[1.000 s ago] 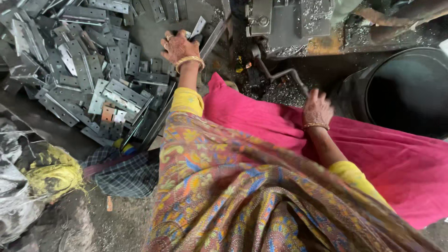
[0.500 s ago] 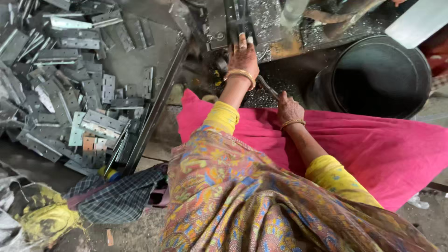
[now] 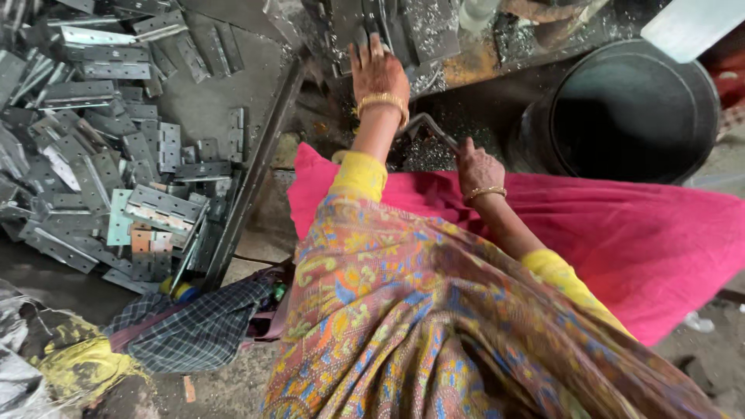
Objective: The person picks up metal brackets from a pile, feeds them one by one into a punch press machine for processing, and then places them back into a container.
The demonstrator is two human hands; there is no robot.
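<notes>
My left hand (image 3: 379, 71) reaches forward onto the grey machine bed (image 3: 423, 31), its fingers pressed down on a flat metal hinge plate (image 3: 371, 23) that they hold there. My right hand (image 3: 476, 164) is closed around the end of a bent metal lever (image 3: 425, 124), which runs from the machine toward my lap. Both wrists carry gold bangles. A pink cloth (image 3: 621, 233) covers my lap, and metal shavings (image 3: 423, 155) lie under the lever.
A large heap of grey hinge plates (image 3: 101, 155) fills a tray on the left, bordered by a metal bar (image 3: 256, 171). A black bucket (image 3: 621, 116) stands at the right. A checked cloth (image 3: 194, 326) and yellow rag (image 3: 85, 361) lie lower left.
My left hand has gone from the hinge heap on the left up to the machine bed. My right hand has moved from my lap to grip the lever.
</notes>
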